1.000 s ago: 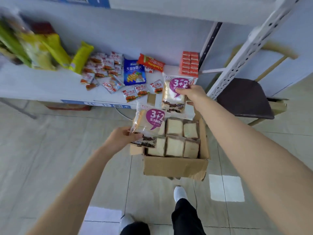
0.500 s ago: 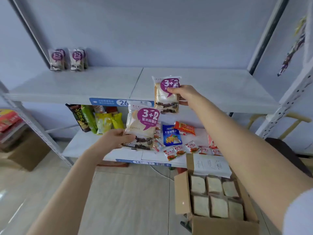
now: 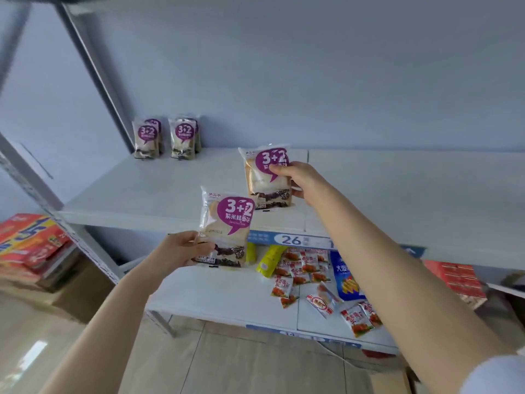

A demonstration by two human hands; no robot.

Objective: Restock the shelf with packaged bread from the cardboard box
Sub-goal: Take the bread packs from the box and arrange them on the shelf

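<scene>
My left hand [image 3: 181,250] grips a bread packet [image 3: 227,226] with a purple "3+2" label, held upright in front of the white shelf's front edge. My right hand [image 3: 298,179] grips a second identical bread packet [image 3: 267,177], held upright over the middle of the white shelf board [image 3: 170,189]. Two short rows of the same bread packets [image 3: 166,137] stand at the shelf's back left against the wall. The cardboard box is out of view except for a sliver at the bottom right.
The lower shelf [image 3: 221,294] carries small red snack sachets [image 3: 304,268], a blue bag [image 3: 343,277] and yellow bags [image 3: 270,258]. Red cartons [image 3: 28,243] sit at the left, red boxes [image 3: 457,280] at the right. A slanted metal upright [image 3: 93,66] rises at the left.
My view has risen from the box on the floor to the upper shelf. Both hands have lifted their packets; the right one now hangs over the shelf board.
</scene>
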